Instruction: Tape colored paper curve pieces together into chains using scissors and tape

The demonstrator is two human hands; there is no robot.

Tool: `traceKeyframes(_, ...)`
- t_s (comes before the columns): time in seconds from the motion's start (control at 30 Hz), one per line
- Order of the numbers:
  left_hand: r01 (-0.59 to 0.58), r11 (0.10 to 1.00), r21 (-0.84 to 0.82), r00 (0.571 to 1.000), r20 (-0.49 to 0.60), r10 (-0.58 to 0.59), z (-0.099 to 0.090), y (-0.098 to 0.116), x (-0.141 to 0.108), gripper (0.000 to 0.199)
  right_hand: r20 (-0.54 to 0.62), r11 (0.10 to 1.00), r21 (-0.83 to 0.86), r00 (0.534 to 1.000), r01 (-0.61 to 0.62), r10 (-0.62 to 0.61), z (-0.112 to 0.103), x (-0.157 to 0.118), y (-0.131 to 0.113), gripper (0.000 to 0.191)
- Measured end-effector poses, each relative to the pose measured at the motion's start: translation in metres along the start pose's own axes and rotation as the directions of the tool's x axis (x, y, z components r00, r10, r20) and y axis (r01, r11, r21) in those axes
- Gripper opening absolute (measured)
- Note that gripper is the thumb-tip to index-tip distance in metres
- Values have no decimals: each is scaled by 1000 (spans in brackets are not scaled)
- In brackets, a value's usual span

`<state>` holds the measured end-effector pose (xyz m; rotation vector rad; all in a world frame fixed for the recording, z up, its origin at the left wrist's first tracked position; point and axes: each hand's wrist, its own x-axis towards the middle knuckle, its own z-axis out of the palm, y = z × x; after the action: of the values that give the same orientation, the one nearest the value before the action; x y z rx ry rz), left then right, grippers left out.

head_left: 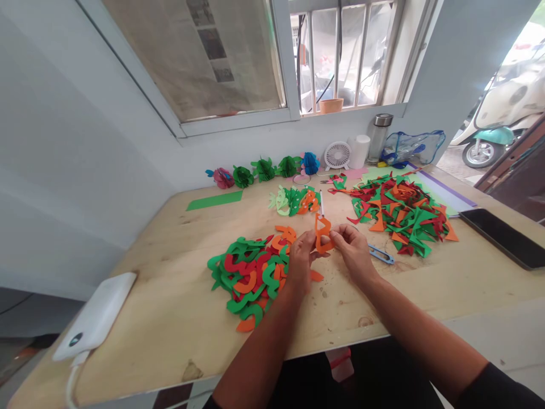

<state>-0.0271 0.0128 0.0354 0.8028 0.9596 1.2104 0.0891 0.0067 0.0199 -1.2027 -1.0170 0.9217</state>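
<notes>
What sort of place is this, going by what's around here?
Probably a home craft workspace: a pale wooden table heaped with cut green, red and orange paper shapes, a row of folded paper flowers along the wall, and a white scooter parked outside.

My paper cutout (323, 234) is orange. The paper heap (251, 278) beside it mixes green, red and orange, on a pale, knotted wooden bench (170, 318).
</notes>
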Motion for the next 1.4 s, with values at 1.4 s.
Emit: traceKeyframes(1.4,-163,986,26,979,-123,165,-7,-6,12,25,274,905,-388,959,178,-71,2,-9,2,18)
